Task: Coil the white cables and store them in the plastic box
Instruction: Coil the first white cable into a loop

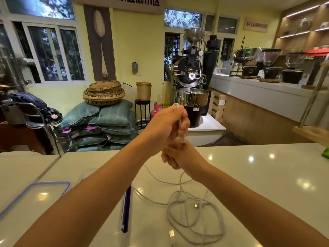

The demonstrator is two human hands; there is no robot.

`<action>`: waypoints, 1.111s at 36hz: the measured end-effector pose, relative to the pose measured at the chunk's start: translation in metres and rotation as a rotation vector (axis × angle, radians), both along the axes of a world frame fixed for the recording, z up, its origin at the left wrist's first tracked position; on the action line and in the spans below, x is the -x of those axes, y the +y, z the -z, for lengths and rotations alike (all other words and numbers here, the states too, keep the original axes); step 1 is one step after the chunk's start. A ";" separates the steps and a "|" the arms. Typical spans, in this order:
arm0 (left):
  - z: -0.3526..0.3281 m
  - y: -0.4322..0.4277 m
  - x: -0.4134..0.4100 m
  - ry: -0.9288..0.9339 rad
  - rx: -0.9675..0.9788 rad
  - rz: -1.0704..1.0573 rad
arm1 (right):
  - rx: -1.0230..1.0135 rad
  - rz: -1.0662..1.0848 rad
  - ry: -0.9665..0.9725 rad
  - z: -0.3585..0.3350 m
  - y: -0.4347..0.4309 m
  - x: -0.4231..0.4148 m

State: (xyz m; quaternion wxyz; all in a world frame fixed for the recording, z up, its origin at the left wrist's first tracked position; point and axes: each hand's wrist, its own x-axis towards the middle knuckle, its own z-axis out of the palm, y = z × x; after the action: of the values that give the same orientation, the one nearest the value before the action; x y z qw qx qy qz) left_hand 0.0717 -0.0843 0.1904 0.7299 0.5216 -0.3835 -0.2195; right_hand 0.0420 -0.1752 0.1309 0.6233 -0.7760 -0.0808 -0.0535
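My left hand [165, 125] is raised above the white counter, closed around a white cable whose loop pokes out above the fist and whose plug end hangs below it. Just beneath, my right hand [175, 155] is closed on the same cable where it drops toward the counter. More white cables [195, 216] lie in a loose tangle on the counter under my right forearm, with a USB plug [171, 233] at the near edge. The clear plastic box [124, 211] with purple trim sits mostly hidden under my left forearm. Its clear lid [35, 196] lies flat at the left.
A green object [326, 152] sits at the counter's far right edge. Beyond the counter are stacked sacks [101, 125] with woven baskets on top, a coffee roaster [191, 73] and a side counter with grinders [270, 63].
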 end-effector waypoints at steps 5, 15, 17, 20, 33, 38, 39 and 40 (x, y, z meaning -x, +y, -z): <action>0.001 0.009 -0.015 -0.085 -0.021 -0.151 | 0.299 0.037 -0.080 -0.007 0.000 0.015; 0.003 0.014 -0.020 -0.354 -0.180 -0.342 | 0.717 -0.001 -0.227 -0.038 0.001 0.042; 0.003 0.020 -0.020 -0.368 -0.218 -0.334 | 0.731 0.029 -0.275 -0.054 -0.006 0.048; 0.003 0.026 -0.011 -0.453 -0.297 -0.331 | 0.767 0.063 -0.348 -0.075 -0.016 0.050; 0.007 0.033 0.023 -0.373 -0.223 -0.059 | 0.829 0.055 -0.566 -0.141 -0.040 0.036; 0.003 0.036 0.031 -0.338 -0.128 0.048 | 0.624 0.030 -0.534 -0.139 -0.051 0.018; 0.001 0.036 0.033 -0.336 -0.119 0.063 | 0.532 0.024 -0.507 -0.134 -0.052 0.013; -0.001 0.036 0.034 -0.338 -0.109 0.075 | 0.424 0.018 -0.478 -0.128 -0.053 0.009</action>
State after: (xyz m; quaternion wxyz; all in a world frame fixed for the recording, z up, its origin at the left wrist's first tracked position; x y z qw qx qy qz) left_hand 0.0373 -0.0487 0.1909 0.6169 0.5753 -0.5075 -0.1760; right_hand 0.0326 -0.2277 0.2593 0.4103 -0.8548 -0.2274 -0.2219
